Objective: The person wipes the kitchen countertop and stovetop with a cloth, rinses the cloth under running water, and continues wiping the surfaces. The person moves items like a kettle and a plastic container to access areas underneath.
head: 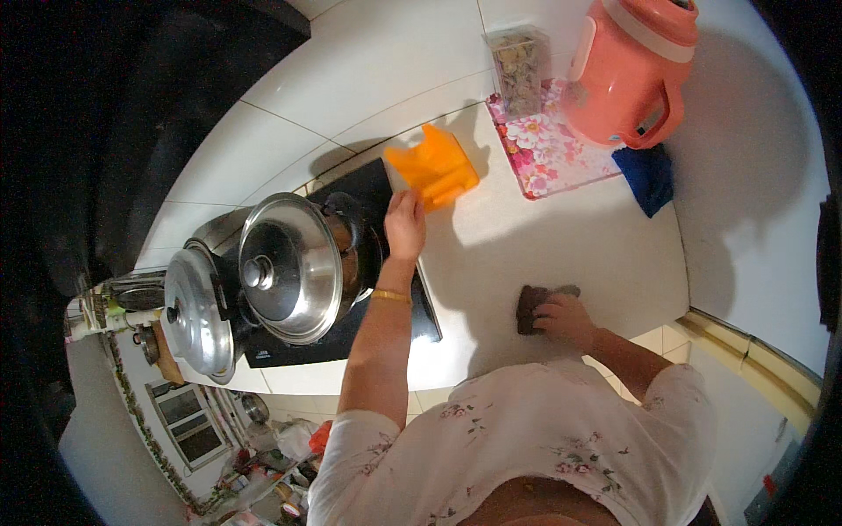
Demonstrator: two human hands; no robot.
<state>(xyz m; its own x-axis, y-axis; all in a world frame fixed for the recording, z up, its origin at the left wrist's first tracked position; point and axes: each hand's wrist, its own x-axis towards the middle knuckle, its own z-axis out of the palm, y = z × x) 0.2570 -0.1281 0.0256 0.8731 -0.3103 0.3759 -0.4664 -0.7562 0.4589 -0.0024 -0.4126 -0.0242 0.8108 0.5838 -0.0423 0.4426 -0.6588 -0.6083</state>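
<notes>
My left hand (405,223) grips the near edge of an orange cloth or flexible sheet (435,167), held over the counter beside the stove; the sheet's far part is blurred. At the right, my right hand (564,317) rests on a dark brown cloth (529,309) lying on the pale countertop (487,263). The fingers press on the cloth's right part. Left of my left hand, a steel pot with a domed lid (289,269) stands on the black glass cooktop (322,348).
A second lidded pot (197,315) stands farther left. At the back right are a floral mat (536,154), a clear container of dried food (516,72), a coral pink jug (615,72) and a dark blue cloth (648,177). Walls border the counter behind and at right.
</notes>
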